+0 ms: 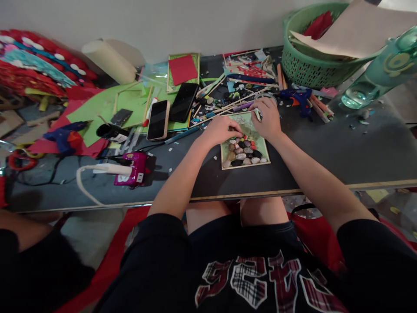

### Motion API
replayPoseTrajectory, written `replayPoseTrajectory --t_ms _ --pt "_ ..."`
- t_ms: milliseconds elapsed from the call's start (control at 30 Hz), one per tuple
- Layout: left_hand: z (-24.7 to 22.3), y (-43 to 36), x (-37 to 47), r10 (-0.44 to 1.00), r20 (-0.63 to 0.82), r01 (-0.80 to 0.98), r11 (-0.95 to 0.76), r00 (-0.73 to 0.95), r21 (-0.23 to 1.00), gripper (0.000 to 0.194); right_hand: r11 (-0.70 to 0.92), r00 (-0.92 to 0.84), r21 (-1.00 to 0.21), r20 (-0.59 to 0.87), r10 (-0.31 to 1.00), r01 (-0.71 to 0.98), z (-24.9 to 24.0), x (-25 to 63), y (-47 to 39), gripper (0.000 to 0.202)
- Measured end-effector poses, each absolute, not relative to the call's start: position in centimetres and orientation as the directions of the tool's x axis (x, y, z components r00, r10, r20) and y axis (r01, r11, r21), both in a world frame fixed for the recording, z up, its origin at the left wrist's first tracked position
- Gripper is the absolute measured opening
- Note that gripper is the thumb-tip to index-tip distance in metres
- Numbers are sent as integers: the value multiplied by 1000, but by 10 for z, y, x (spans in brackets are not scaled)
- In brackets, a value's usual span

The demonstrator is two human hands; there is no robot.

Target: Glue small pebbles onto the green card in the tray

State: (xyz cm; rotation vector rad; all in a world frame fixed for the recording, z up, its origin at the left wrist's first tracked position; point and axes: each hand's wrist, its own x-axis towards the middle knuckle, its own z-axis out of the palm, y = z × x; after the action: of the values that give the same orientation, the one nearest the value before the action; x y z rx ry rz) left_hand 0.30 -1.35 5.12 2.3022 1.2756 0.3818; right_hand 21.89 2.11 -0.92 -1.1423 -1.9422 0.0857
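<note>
A green basket (321, 69) stands near a bottle (378, 74).

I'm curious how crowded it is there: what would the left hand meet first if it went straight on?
The left hand would probably meet the small red piece by the pebbles, just past its fingertips, though depth is unclear here.

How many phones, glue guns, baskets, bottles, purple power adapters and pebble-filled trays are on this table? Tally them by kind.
Phones: 2
Glue guns: 2
Basket: 1
Bottle: 1
Purple power adapter: 1
Pebble-filled tray: 1
Total: 8
</note>
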Motion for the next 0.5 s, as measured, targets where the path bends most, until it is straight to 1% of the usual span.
replayPoseTrajectory --t_ms 133,167,267,400,500 --pt "46 -8 -2 814 99 669 -533 573 518 10 583 -209 -420 658 724 696 -10 218 21 18" --pt "45 -6 -2 797 113 655 -560 594 508 13 582 -208 -419 659 723 697 -11 218 21 18" --pt "42 -4 0 736 84 620 -620 672 480 22 578 -205 -437 648 734 689 -10 218 21 16" --pt "43 -4 1 725 37 622 -614 687 486 19 578 -201 -469 634 747 668 -10 219 21 12" --pt "44 -4 -1 730 49 616 -609 682 500 19 584 -190 -502 633 751 638 -9 220 22 19"
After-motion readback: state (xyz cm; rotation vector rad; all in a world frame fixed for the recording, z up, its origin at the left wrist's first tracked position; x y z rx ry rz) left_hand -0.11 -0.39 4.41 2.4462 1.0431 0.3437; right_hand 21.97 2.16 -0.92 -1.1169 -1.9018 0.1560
